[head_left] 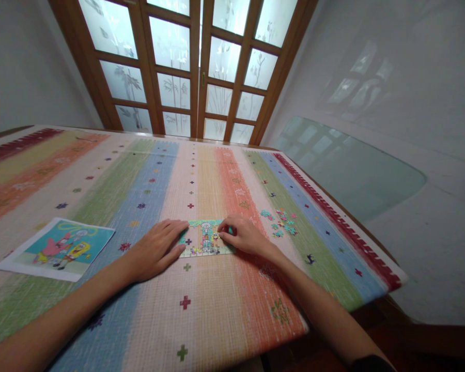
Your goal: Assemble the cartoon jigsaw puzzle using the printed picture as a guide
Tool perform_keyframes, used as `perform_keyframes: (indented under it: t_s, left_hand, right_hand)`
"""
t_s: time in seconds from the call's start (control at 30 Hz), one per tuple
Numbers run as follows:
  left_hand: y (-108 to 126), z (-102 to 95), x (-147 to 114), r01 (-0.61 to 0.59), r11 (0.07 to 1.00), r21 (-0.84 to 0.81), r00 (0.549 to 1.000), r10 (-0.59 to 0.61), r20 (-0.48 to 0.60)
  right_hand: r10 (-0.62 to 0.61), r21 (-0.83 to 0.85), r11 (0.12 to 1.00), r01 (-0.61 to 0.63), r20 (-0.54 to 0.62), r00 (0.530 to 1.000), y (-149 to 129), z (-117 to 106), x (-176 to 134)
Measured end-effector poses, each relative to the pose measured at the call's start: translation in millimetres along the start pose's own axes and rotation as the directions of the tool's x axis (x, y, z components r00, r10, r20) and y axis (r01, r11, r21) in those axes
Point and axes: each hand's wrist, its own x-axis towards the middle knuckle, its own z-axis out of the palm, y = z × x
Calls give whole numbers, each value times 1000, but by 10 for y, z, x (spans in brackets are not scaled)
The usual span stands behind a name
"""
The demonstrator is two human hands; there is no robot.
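Note:
A partly assembled jigsaw puzzle [206,238] with a cartoon picture lies flat on the tablecloth between my hands. My left hand [157,249] rests at its left edge, thumb and fingers stretched out and apart, with the fingertips touching the border. Over the puzzle's right side, my right hand [243,235] is closed, thumb and forefinger pinched on a small puzzle piece [216,236]. That piece looks yellowish and lies right at the puzzle's surface; my fingers cover part of it. Loose puzzle pieces [282,223] are scattered in a small group to the right of my right hand.
A printed reference picture [62,248] of cartoon figures lies on the left. The striped tablecloth [147,330] covers the table, whose near edge drops off at lower right. A glass-paned wooden door [197,72] stands behind the table, and a white wall [372,77] is at right.

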Motion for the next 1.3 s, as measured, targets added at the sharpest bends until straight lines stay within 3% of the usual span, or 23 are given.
perform_keyframes:
  t_s: [0.27,0.47,0.67,0.83,1.0,1.3]
  left_hand:
    - [6,-6,-2,-24,1000,10,1000,24,-11]
    - [-6,0,0,-24,1000,9,1000,24,-16]
    - [-8,-2,1,-8,1000,-2,1000,8,-11]
    - [-11,-6,1,-17,1000,4,1000,17,-14]
    - [-30,14,-12,-18,1000,17,1000,18,-22]
    - [-28,3,-12,-10,1000,15,1000,10,-10]
  right_hand:
    - [-7,33,999,8,-21,1000,14,31,-9]
    - [11,34,999,-5,-177,984,196,-252,-67]
    - [62,-19,997,-78,-420,905,547,-645,-259]
    - [173,-59,970,-235,-510,842,816,-859,-531]
    - [246,-104,939,-328,-461,852,1017,-962,-812]
    - [273,-116,940,-321,-310,911,1058,-863,-1088]
